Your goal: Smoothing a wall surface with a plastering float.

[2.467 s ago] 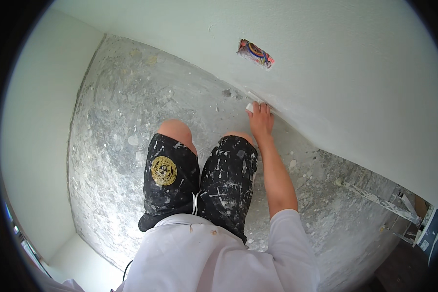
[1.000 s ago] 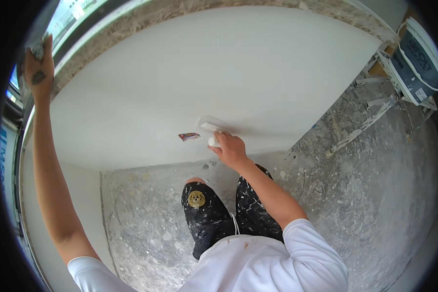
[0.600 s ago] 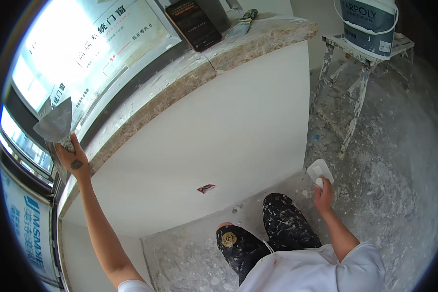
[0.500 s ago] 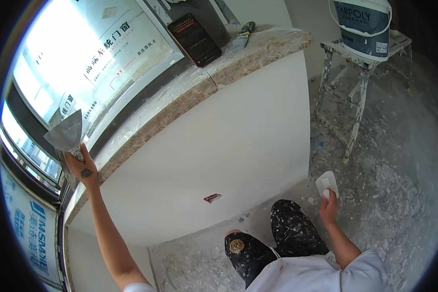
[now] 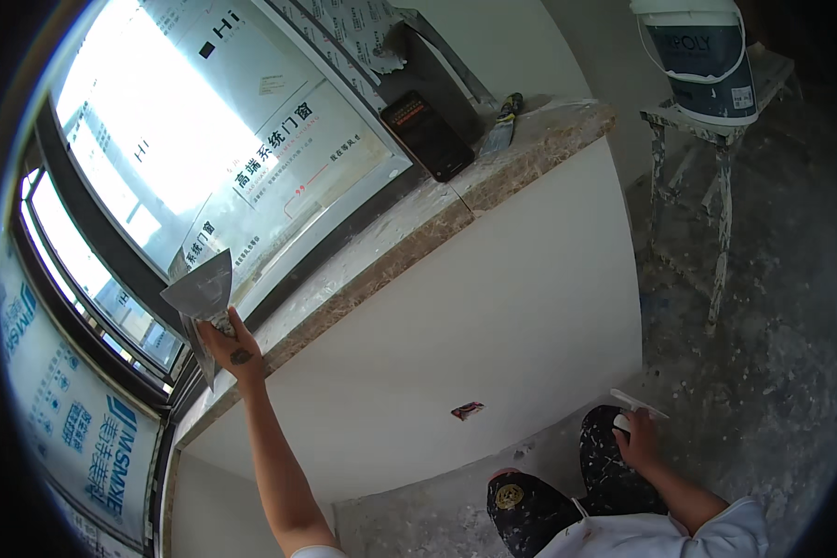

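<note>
My left hand (image 5: 236, 348) is closed round the handle of a wide-bladed putty knife (image 5: 200, 286), its grey blade pointing up over the left end of the sill. Beside that hand, another flat metal blade (image 5: 202, 355) shows; whether the hand grips it too is unclear. My right hand (image 5: 640, 441), near my right knee, grips a small white plastering float (image 5: 638, 403) by its handle. The float is seen almost edge-on. Below the sill is a smooth white wall (image 5: 456, 307) with a small reddish recess (image 5: 467, 410) low down, and neither hand touches it.
The brown stone sill (image 5: 372, 251) runs along the film-covered window (image 5: 279, 121). A phone (image 5: 428, 137) leans at its back, near a paint-spattered scraper (image 5: 503, 124). A dark and white bucket (image 5: 700, 65) stands on a splattered stool (image 5: 716, 214), at right on the stained floor (image 5: 744, 372).
The whole view has shifted, so the scene sits farther right and lower. My right hand has turned the float from face-on to nearly edge-on. My left hand keeps the putty knife near the sill's end.
</note>
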Available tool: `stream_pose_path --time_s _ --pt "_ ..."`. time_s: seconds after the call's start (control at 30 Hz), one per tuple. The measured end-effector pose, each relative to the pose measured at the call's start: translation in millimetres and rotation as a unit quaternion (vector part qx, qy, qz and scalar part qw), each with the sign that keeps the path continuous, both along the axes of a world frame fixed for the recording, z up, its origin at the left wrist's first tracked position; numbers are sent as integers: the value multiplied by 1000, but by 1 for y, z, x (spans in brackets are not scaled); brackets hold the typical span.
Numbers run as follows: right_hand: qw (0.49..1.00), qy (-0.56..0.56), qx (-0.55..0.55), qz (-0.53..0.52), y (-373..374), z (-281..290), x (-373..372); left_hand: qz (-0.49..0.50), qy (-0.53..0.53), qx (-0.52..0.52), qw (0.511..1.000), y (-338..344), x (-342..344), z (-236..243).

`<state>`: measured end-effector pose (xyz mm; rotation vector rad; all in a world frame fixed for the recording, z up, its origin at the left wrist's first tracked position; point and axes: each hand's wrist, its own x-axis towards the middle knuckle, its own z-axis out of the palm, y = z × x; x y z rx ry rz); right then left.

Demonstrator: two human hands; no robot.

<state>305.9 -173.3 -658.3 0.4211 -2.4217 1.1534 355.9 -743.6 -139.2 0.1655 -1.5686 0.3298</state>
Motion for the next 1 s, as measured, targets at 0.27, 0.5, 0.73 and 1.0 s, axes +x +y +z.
stream_pose_path --time_s 0.27,0.5,0.73,1.0 --pt "998 -35 58 19 -1 -19 -7 20 6 -23 1000 9 -2 0" --pt "998 -53 28 25 2 -22 -6 2 11 -11 1000 7 -4 -3" --pt "999 -8 46 -1 3 -29 1 -16 -2 -11 1000 10 -5 -4" --pt "999 -23 29 12 4 -32 -4 19 6 -26 999 7 -6 -4"
